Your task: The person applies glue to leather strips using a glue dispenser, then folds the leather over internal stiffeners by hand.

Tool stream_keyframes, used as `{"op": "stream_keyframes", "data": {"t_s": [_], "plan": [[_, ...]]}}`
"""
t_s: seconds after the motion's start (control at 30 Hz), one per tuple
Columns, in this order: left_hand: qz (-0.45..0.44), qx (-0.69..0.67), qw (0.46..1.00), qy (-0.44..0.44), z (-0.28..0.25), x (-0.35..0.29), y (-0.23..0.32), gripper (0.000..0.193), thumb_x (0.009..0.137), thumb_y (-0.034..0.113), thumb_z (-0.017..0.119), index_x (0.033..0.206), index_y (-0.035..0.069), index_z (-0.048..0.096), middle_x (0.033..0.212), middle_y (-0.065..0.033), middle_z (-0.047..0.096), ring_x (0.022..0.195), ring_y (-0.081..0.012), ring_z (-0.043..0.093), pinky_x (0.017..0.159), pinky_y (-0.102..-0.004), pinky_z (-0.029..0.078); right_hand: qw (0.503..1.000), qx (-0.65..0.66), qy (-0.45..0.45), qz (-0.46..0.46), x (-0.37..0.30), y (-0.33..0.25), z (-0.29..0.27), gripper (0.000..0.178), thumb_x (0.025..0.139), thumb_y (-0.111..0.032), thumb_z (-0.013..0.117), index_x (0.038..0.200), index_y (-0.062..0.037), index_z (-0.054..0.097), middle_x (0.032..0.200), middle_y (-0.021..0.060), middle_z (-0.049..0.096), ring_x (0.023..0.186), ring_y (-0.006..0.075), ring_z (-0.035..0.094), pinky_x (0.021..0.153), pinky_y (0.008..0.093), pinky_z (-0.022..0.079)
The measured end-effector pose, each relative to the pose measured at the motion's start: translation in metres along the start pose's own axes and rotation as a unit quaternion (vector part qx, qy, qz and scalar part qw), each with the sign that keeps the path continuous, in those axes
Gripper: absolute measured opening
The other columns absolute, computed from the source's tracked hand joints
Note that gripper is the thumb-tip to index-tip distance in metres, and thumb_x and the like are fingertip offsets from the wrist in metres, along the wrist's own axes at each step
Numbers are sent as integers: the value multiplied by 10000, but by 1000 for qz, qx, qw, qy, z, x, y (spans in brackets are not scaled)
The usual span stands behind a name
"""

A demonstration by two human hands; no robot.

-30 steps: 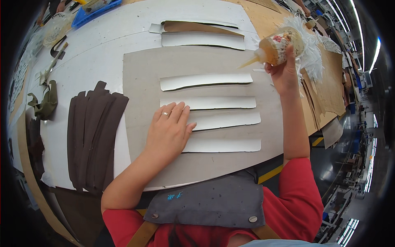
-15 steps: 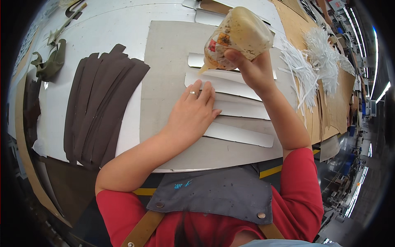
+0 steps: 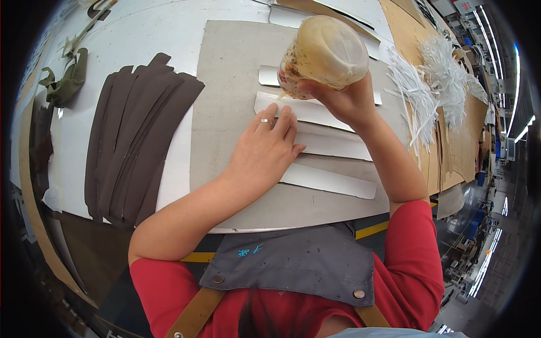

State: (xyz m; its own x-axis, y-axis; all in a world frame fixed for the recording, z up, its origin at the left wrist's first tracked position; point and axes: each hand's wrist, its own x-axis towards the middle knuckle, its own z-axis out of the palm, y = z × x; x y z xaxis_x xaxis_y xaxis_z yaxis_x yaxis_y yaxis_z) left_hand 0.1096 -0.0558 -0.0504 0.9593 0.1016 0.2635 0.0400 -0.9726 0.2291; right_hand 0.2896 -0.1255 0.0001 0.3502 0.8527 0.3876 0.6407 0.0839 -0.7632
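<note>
My right hand (image 3: 348, 102) grips a squeeze bottle (image 3: 329, 48), translucent, yellowish and smeared, tipped with its base up. Its nozzle is mostly hidden, low over the left part of a white strip (image 3: 324, 115). Flat on that strip's left end rest the fingers of my left hand (image 3: 262, 143), stretched out and holding nothing; one finger wears a ring. Nearer to me lie a second white strip (image 3: 335, 146) and a third (image 3: 332, 181). Beyond them another strip (image 3: 268, 75) is partly covered by the bottle and my right hand.
The strips lie on a grey board (image 3: 225, 67) atop a white table (image 3: 169, 34). Dark brown strips (image 3: 135, 146) are stacked at left, near an olive cloth piece (image 3: 67, 87). White ribbon-like strips (image 3: 420, 107) lie at right on brown sheet material (image 3: 459, 152). More pieces (image 3: 287, 17) sit at the far edge.
The bottle has tilted further, so its base faces me more and its nozzle has shifted slightly right along the strip. My left hand stays almost in place.
</note>
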Motion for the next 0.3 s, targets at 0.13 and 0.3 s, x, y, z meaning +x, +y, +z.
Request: {"op": "stream_keyframes", "data": {"t_s": [0.13,0.3], "plan": [[-2,-8,1000,-7,-3,2,1,469,889,302,602,1218,-27,553,1289,-165,523,1216,-332,476,969,-393,428,998,-45,30,-10,-14,5,-17,741,723,-254,844,1262,-10,398,1111,115,638,1021,229,643,837,348,520],[-7,-25,1000,-11,-3,3,3,450,893,281,605,1252,17,542,1289,-167,517,1204,-344,480,962,-401,431,997,-49,35,41,-31,4,-39,768,723,-245,844,1287,-4,381,1172,121,609,1044,222,634,856,343,518]]}}
